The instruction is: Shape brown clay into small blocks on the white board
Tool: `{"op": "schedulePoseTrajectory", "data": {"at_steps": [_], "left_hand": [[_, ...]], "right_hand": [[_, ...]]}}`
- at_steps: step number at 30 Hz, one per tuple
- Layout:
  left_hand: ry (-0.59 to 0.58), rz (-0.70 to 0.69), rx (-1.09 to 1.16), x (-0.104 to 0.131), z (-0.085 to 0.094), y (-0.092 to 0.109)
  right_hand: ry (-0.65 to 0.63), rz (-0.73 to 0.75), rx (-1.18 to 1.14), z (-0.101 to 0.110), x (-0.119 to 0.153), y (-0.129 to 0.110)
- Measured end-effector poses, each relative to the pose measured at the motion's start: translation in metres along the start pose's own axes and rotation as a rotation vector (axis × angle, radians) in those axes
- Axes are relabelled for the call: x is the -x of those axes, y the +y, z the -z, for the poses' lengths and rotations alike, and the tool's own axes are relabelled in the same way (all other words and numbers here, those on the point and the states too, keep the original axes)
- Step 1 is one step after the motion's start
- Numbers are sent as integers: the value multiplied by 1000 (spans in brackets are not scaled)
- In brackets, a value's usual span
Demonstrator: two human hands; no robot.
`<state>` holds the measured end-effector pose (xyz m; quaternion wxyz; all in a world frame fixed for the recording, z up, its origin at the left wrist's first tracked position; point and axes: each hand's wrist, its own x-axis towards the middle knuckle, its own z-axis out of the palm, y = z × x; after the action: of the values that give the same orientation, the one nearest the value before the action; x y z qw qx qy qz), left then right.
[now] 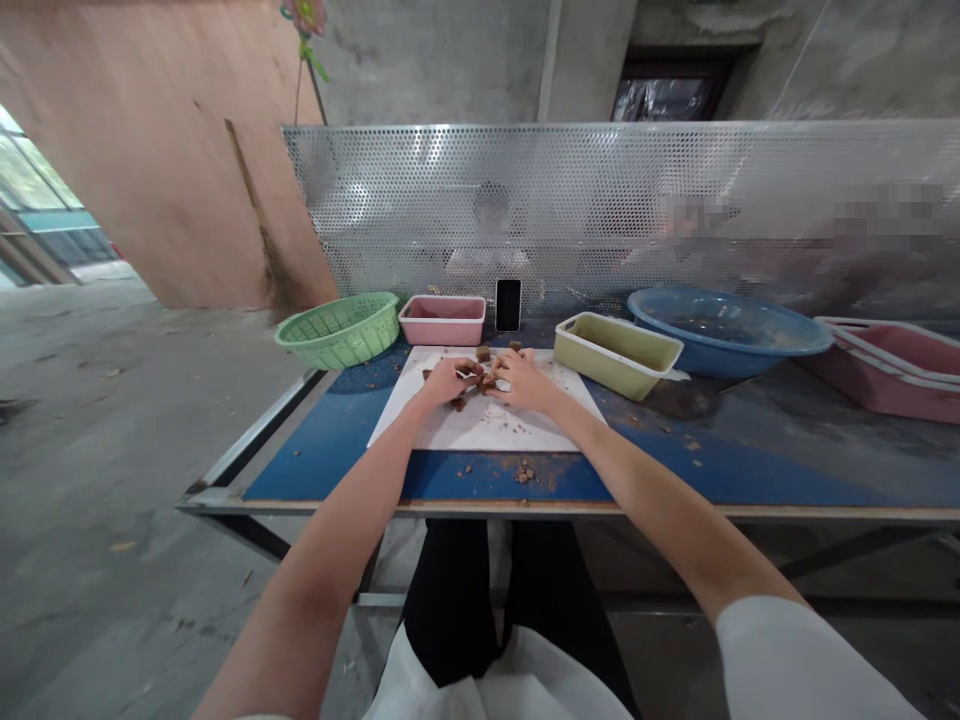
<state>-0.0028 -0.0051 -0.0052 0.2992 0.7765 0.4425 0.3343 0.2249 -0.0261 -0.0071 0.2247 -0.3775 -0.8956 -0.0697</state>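
Observation:
Both hands meet over a white board (495,431) on the blue table. My left hand (448,381), fingers curled, grips a brown clay-like lump (469,368). Beside it, my right hand (519,379) has bent fingers on small brown pieces (487,383), touching them from the right. Just behind the hands, a brown block (483,354) lies near the board's back edge, with another brown piece (515,345) to its right. Crumbs are scattered over the board around the fingers. The exact contact of the fingertips is partly hidden.
Behind the board stand a green basket (341,335), a pink bin (442,322) and a phone (508,305). To the right are an olive bin (616,360), a blue basin (731,340) and pink bins (885,375). A perforated metal screen (585,215) rises behind. Crumbs (524,471) lie near the front edge.

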Motion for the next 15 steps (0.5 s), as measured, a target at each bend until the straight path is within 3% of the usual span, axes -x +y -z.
{"op": "schedulePoseTrajectory", "data": {"at_steps": [6,15], "left_hand": [[72,-33,-27,-3,-4,0],[69,24,111,-1,-6,-5]], "right_hand": [[7,52,63,-1,1,-1],[-32,76,61,6,0,0]]}}
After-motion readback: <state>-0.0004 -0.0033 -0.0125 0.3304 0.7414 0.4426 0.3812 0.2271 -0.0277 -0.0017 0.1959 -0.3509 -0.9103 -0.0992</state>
